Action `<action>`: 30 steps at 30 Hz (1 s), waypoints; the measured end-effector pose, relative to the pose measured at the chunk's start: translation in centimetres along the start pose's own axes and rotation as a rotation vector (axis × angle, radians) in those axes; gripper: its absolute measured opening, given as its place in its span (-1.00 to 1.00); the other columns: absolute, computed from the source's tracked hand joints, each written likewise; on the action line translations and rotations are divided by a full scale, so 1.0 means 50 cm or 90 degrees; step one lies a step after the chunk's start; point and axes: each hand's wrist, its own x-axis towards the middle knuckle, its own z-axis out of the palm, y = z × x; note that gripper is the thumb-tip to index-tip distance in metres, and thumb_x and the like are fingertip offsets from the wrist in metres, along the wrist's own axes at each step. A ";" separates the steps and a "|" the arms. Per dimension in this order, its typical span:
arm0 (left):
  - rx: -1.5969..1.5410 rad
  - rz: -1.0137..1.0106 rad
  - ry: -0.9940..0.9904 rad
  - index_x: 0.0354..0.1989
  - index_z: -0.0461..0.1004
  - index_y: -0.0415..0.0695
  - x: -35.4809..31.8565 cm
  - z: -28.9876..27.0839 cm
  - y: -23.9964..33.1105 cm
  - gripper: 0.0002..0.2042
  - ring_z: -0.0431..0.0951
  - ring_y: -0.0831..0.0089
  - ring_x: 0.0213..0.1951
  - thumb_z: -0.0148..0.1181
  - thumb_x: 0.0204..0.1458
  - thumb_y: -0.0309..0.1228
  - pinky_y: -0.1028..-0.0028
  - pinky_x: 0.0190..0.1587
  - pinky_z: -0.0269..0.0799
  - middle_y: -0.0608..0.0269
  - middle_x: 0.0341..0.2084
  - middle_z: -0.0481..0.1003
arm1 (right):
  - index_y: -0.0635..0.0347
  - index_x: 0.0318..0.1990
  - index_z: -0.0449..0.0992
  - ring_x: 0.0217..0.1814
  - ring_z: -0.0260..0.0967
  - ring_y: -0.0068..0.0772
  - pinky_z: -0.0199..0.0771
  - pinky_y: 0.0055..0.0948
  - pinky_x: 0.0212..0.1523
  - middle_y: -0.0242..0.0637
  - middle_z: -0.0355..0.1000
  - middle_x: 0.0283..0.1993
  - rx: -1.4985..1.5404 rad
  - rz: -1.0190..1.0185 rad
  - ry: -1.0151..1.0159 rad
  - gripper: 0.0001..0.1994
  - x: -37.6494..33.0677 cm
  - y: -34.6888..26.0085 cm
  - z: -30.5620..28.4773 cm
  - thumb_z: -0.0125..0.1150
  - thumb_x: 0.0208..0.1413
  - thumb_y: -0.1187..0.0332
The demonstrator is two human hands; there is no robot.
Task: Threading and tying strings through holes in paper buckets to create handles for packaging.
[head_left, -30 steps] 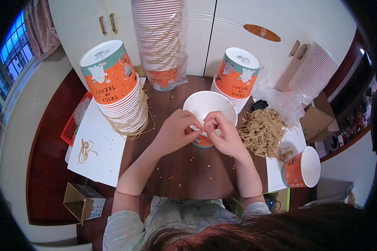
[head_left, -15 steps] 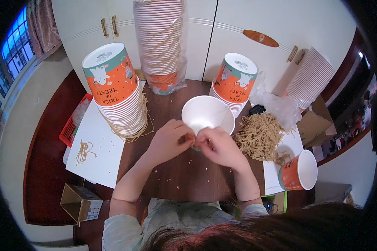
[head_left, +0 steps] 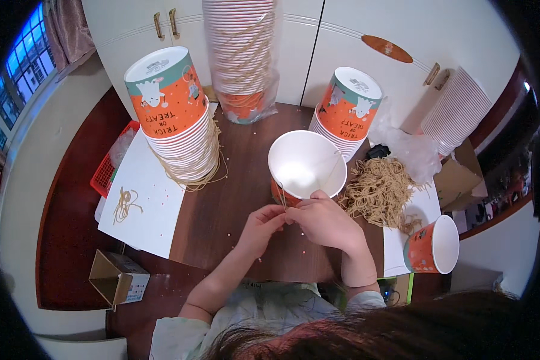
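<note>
The paper bucket (head_left: 306, 165), white inside and orange outside, stands open-mouthed on the brown worktop (head_left: 234, 210), just above my hands at the middle of the view. A thin string (head_left: 280, 191) runs down its near rim to my fingers. My left hand (head_left: 259, 229) and right hand (head_left: 324, 223) meet at the bucket's 6 o'clock, fingertips touching; both sets of fingers are pinched together on the string.

At 3 o'clock from the bucket lies a heap of tan strings (head_left: 381, 192), touching a crumpled clear plastic bag (head_left: 411, 150). At 1 o'clock stands an upturned stack of buckets (head_left: 345, 111); at 11 o'clock a tall wrapped stack of buckets (head_left: 241, 57) rises against the white cupboard doors (head_left: 354, 24). At 9 o'clock a second upturned stack (head_left: 174, 123) sits with loose strings at its foot, on a white sheet (head_left: 147, 210). One single bucket (head_left: 433, 245) lies on its side at 4 o'clock. A small cardboard box (head_left: 119, 279) sits at 8 o'clock, and a red basket (head_left: 105, 174) shows beyond the sheet.
</note>
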 end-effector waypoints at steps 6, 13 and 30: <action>-0.152 -0.025 0.051 -0.29 0.44 -0.19 -0.002 0.018 -0.016 -0.89 0.41 0.64 -0.42 0.08 -0.02 -0.51 0.67 -0.41 0.28 0.32 -0.44 0.46 | 0.12 -0.43 0.40 -0.34 0.38 -0.40 0.15 -0.46 -0.23 -0.37 0.41 -0.48 0.043 -0.025 0.041 -0.89 0.000 0.005 0.007 0.08 -0.21 0.48; -0.353 -0.131 -0.100 -0.33 0.42 -0.16 -0.001 -0.009 -0.009 -0.92 0.43 0.53 -0.39 0.01 0.02 -0.49 0.54 -0.37 0.36 0.30 -0.45 0.45 | 0.09 -0.44 0.35 -0.47 0.37 -0.35 0.13 -0.47 -0.26 -0.38 0.36 -0.62 0.013 -0.048 0.014 -0.88 0.007 -0.004 0.012 0.04 -0.23 0.49; -0.162 -0.134 0.009 -0.39 0.46 -0.12 0.064 -0.043 0.067 -0.93 0.29 0.66 -0.54 0.15 -0.06 -0.44 0.64 -0.55 0.16 0.45 -0.58 0.38 | 0.12 -0.36 0.30 -0.42 0.39 -0.27 0.32 -0.36 -0.37 -0.34 0.38 -0.56 0.190 -0.085 -0.127 -0.85 -0.029 0.007 -0.036 0.08 -0.15 0.44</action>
